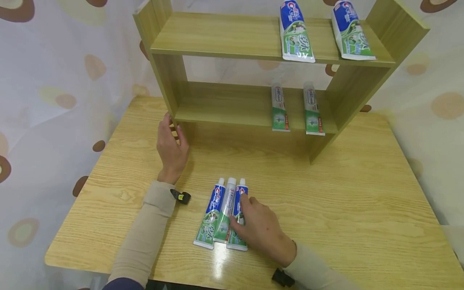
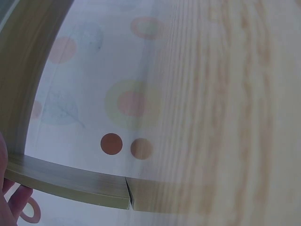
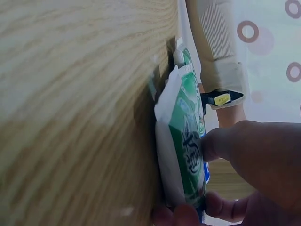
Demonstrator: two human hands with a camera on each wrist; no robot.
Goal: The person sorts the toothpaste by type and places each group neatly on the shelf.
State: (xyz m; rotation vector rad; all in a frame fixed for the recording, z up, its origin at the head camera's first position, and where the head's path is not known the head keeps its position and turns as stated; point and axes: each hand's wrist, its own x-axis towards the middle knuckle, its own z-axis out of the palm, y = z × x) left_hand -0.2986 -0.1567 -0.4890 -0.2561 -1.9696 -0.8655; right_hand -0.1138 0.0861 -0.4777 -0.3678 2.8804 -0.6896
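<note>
Three toothpaste tubes lie side by side on the table near its front. Two are blue and green, the left one (image 1: 210, 217) and the right one (image 1: 237, 239); between them is a grey and green tube (image 1: 225, 215). My right hand (image 1: 262, 227) grips the right tube, its thumb over the printed face and fingertips along the far edge, as the right wrist view shows of the tube (image 3: 186, 146). With my left hand (image 1: 173, 151) I hold the lower left side panel of a wooden shelf (image 1: 224, 102), thumb in front and fingers behind it.
On the shelf's upper board stand two blue and green tubes (image 1: 297, 34) (image 1: 351, 32), toward the right. Two grey and green tubes (image 1: 280, 106) (image 1: 312, 108) lie on the lower board beneath them. Patterned cloth (image 1: 65, 133) surrounds the wooden table (image 1: 362, 209).
</note>
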